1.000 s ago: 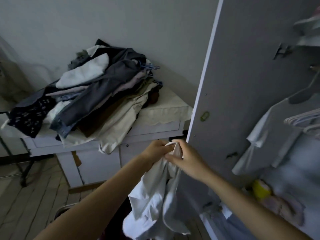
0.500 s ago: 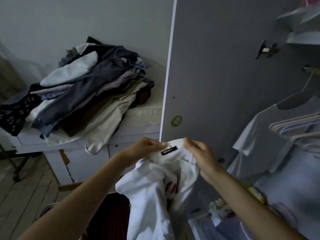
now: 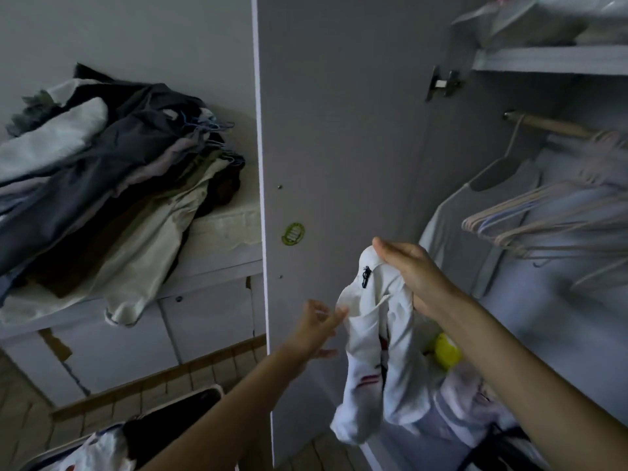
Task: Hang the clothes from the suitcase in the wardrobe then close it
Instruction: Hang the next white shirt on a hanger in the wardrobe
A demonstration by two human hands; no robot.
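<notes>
In the head view, the right hand [image 3: 413, 271] sits just right of centre and grips a white shirt [image 3: 377, 362] by its collar, fingers curled over the bunched cloth, the thumb side hidden. The shirt hangs straight down from that grip, its long axis running 12 to 6 o'clock, with a small dark label near the top and red marks lower down. The left hand [image 3: 314, 329] lies at about 8 o'clock from the collar, fingers loosely spread and holding nothing, its tips just beside the shirt's left edge; whether they touch the cloth cannot be told. From the right hand, the empty hangers [image 3: 543, 226] lie at about 2 o'clock, on the rail [image 3: 550, 125] inside the wardrobe [image 3: 543, 61], next to 1 grey shirt [image 3: 475, 226] already hung. The open door [image 3: 339, 130] stands at 11 o'clock from both hands. The suitcase [image 3: 170, 426] shows at the bottom left, at 7 o'clock, with cloth in it. A pile of clothes [image 3: 102, 185] rests on a white cabinet [image 3: 210, 294] at 10 o'clock, well apart from the hands. Judging by this, the coming move turns on a hanger: the right hand is nearer to them but busy, so the free left hand would have to cross up and right past the shirt to fetch 1.
</notes>
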